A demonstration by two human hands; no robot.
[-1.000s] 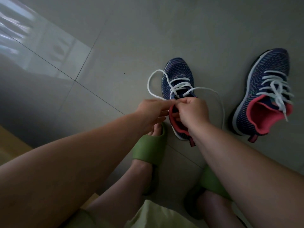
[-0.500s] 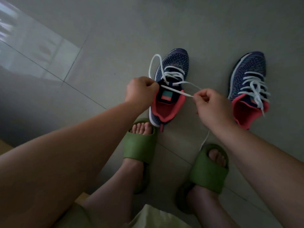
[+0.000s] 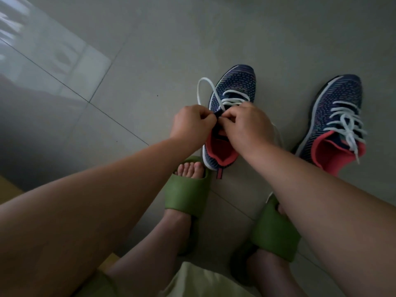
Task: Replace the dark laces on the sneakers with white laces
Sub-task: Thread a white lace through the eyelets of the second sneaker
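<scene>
Down on the grey tiled floor [image 3: 150, 50] two navy knit sneakers with coral linings sit side by side, toes pointing toward twelve o'clock. The nearer sneaker [image 3: 233, 86] is the one being worked on: both hands meet over its tongue, knuckles almost touching. The left hand [image 3: 191, 123] has its fingers curled tight, pinching the white lace [image 3: 205, 82] where it comes off the eyelets, and a loop of that lace arcs out toward eleven o'clock of the shoe before crossing back over the toe box. The right hand [image 3: 248, 123] is curled the same way, fingertips pinched on the lace at the top of the tongue; a loose strand trails down past its wrist at four o'clock. Exactly which eyelet they are at is hidden by the fingers. The second sneaker [image 3: 334, 103] lies well apart at three o'clock, already laced in white, its lace ends dangling over the collar. Closer in, at six o'clock of the shoes, the person's feet rest in green slides [image 3: 188, 194], the left one's toes just beside the worked shoe's heel.
</scene>
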